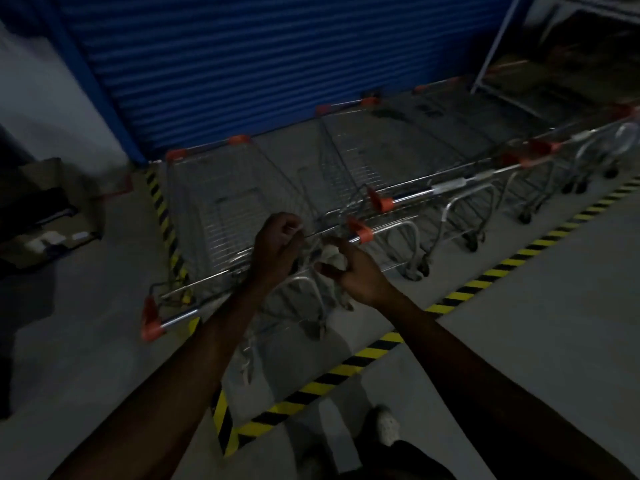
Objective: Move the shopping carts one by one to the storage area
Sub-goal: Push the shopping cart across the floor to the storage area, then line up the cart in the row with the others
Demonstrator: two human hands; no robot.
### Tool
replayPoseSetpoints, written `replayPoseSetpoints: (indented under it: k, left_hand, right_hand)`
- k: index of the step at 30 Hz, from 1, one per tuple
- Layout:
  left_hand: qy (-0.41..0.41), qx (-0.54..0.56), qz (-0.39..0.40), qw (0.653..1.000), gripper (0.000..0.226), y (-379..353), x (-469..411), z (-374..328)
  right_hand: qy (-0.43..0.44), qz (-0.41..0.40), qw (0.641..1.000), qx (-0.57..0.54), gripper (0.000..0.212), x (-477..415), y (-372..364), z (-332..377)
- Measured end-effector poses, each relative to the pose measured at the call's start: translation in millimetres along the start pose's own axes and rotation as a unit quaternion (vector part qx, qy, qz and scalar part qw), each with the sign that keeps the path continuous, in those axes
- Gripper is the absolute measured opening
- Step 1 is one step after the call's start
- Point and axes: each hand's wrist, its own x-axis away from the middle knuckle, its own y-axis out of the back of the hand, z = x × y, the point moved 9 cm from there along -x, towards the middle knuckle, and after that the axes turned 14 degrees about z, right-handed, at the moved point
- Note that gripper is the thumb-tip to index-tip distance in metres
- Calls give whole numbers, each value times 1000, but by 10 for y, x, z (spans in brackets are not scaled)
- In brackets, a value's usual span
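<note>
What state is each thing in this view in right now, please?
roller shutter: down, closed.
nearest cart: parked inside the hazard tape, no goods visible in it.
other carts: standing side by side in a row beside it.
left hand: fingers curled on a wire at the nearest cart's rear.
right hand: grips a crumpled pale cloth.

Right hand (pixel 360 276) with cloth (pixel 331 259) beside cart (pixel 221 202)

Dim light. Blue roller shutter (pixel 277 64) faced me. Grey floor (pixel 554 289), yellow-black tape (pixel 346 368). Metal rack (pixel 500 39) far right, cardboard boxes (pixel 52 202) on my left.
</note>
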Motion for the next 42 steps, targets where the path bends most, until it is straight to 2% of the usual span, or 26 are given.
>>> replayPoseSetpoints:
  k: [5, 7, 11, 16, 21, 30, 38, 42]
  left_hand:
    - [-48, 61, 79, 994, 35, -987, -408, -630]
    - [-47, 91, 116, 988, 29, -1404, -531, -869]
    - [-79, 115, 184, 973, 17, -2271, -798, -1277]
    - [-125, 140, 252, 949, 31, -3443, -1112, -1888]
    - [-155, 133, 307, 929, 38, -4586, -1411, -2494]
    - [-230, 149, 326, 905, 31, -5975, -2198, -3445]
    - [-227, 195, 340, 892, 26, -6989, -3330, -3419]
    - [-241, 204, 361, 878, 27, -7648, -4203, -3417]
  right_hand:
    - [22, -125, 986, -110, 37, 571, 909, -84]
    - [12, -168, 976, -139, 36, 828, 1260, -234]
    - [-1, -257, 952, -165, 53, 1381, 2007, -650]
    - [8, -346, 920, -183, 48, 2110, 2942, -1146]
    - [21, -400, 898, -183, 56, 2744, 3874, -1537]
    - [20, -466, 871, -152, 62, 3352, 5418, -2094]
    - [-2, -484, 863, -144, 67, 2981, 6512, -2991]
    - [-33, -500, 855, -136, 58, 2623, 7211, -3626]
